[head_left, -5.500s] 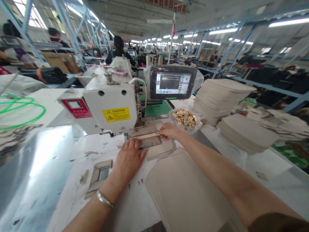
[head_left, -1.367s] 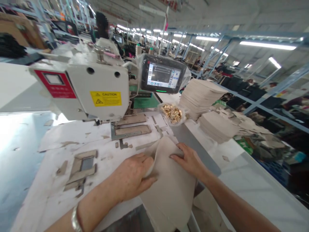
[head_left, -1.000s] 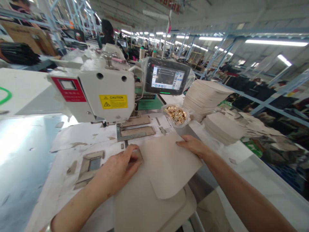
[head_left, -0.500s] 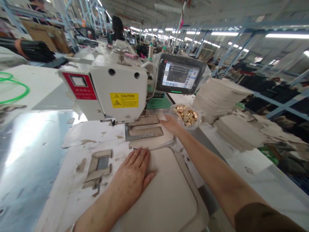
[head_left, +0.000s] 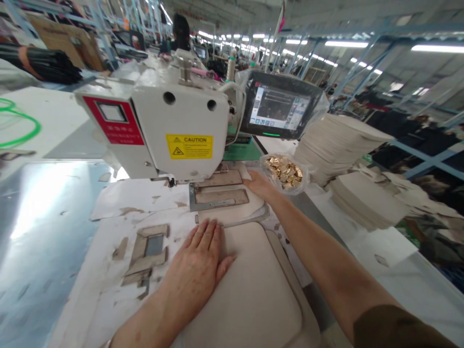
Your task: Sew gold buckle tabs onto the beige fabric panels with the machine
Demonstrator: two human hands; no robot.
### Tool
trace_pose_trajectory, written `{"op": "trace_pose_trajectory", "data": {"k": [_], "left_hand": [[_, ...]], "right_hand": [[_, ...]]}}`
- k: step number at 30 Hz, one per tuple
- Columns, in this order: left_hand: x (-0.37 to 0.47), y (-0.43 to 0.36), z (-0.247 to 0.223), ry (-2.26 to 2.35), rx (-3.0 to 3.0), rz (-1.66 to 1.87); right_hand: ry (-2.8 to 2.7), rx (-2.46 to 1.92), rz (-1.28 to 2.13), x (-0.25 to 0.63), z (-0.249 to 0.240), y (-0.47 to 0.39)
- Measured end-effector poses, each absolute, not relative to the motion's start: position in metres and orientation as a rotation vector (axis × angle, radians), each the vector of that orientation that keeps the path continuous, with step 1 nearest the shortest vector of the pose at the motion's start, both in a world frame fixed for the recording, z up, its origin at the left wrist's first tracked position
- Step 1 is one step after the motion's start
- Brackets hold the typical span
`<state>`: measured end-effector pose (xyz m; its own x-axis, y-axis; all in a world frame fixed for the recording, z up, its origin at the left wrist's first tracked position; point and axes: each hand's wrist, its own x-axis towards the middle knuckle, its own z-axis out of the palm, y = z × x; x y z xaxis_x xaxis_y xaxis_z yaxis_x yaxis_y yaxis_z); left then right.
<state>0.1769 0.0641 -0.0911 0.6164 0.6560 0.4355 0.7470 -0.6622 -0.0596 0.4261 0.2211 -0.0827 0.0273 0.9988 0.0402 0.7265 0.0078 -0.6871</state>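
Note:
My left hand (head_left: pixel 199 261) lies flat, fingers together and stretched forward, on the left side of a beige padded panel (head_left: pixel 250 280). Beneath that panel, another beige piece (head_left: pixel 297 295) shows along the right. My right hand (head_left: pixel 261 186) reaches to the right edge of a beige panel (head_left: pixel 232 210) under the sewing machine head (head_left: pixel 181 130). Its fingertips rest beside the metal clamp frame (head_left: pixel 221 197), which lies on that panel; the other fingers are partly hidden, but the hand looks stretched out.
A clear bag of gold metal fittings (head_left: pixel 284 171) sits just right of my right hand. Stacks of beige panels (head_left: pixel 337 145) stand behind it. The control screen (head_left: pixel 279 108) is above. Left lie a cut beige template (head_left: pixel 148 249) and scraps on white paper (head_left: pixel 97 261).
The view has shifted slightly, so the machine looks a little nearer. Both hands keep nearly the same places on the panels.

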Motion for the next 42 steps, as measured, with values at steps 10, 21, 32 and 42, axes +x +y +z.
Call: {"op": "trace_pose_trajectory", "data": {"k": [10,21,32,42], "left_hand": [[0.178,0.070,-0.090,-1.093,-2.523,-0.567],[0.178,0.072,-0.092,-1.109,-2.546,-0.611],[0.180,0.071,-0.094,-1.116,-2.504,-0.572],[0.181,0.072,-0.091,-1.120,-2.504,-0.560]], "right_hand": [[-1.874,-1.889,0.365,0.432,-0.069,0.199],[-2.422,-1.348,0.160,0.463,-0.084,0.077],[-2.281,-1.436,0.090,0.446,-0.079,0.070],[-2.227,-1.353,0.160,0.449,-0.080,0.075]]}}
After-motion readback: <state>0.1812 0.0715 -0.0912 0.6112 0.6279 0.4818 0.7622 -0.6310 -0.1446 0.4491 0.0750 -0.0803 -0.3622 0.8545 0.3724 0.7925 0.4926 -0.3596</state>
